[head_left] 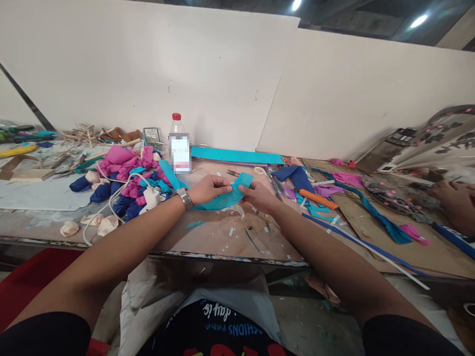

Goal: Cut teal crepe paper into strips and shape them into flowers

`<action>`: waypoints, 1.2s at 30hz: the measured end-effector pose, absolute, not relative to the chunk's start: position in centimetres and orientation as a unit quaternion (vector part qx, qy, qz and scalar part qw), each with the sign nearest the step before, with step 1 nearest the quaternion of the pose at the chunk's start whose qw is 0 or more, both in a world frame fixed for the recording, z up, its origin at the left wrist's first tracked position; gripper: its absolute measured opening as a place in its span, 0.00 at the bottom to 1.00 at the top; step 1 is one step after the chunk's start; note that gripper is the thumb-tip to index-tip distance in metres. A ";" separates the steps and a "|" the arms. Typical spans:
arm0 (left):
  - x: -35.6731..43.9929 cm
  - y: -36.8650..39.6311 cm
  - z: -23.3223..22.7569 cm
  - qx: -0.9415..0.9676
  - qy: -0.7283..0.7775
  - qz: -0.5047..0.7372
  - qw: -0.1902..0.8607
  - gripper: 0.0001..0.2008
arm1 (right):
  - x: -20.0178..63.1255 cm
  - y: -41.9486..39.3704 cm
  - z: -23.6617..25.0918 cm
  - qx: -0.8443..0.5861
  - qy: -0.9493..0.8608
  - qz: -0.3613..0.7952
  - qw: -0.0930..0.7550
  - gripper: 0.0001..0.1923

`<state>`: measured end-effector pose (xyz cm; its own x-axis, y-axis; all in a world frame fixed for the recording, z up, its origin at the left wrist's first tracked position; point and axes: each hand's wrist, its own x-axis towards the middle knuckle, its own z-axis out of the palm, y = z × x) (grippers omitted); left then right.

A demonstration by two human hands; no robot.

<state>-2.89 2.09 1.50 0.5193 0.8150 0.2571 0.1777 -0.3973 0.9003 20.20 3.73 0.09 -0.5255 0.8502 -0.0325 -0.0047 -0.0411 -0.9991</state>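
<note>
Seen from a head camera looking down: two bare forearms reach forward over a lap and the near edge of a worn, scratched worktable [222, 237]. The left hand [210, 189], with a metal wristwatch [184, 199] on its wrist, and the right hand [258, 195] are both closed in a pinch on a strip of turquoise crepe paper [228, 195], held just above the table's middle. The work looks to be at the folding or shaping stage of the strip; the next move would seem to call for a fine fingertip grip so the thin paper does not tear.

Small paper scraps lie on the table under the hands. To the left sits a pile of pink, blue and turquoise crepe pieces [129, 180], with a white cable [107, 207] looping through it. To the right lie an orange-handled cutter [318, 199] and long blue strips [356, 240]. Beyond the hands stand a clear plastic bottle with a red cap [178, 146] and a flat turquoise sheet [237, 155].

At the far right edge, another person's hand [458, 205] rests by patterned material. White boards [208, 74] back the table, under ceiling lights.
</note>
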 end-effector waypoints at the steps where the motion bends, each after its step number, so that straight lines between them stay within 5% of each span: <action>1: -2.9 2.1 1.6 0.747 0.335 0.378 0.433 0.22 | 20.2 3.7 -0.1 -0.351 -0.617 0.632 0.310 0.26; 5: -2.9 2.0 1.7 0.746 0.345 0.384 0.420 0.24 | 20.3 3.5 -0.2 -0.365 -0.685 0.582 0.241 0.25; 17: -3.4 2.3 1.7 0.774 0.363 0.335 0.394 0.24 | 20.5 4.1 -0.7 -0.351 -0.667 0.575 0.317 0.21; 36: -2.9 2.0 1.7 0.751 0.334 0.379 0.425 0.25 | 20.3 3.1 -0.1 -0.380 -0.693 0.571 0.222 0.25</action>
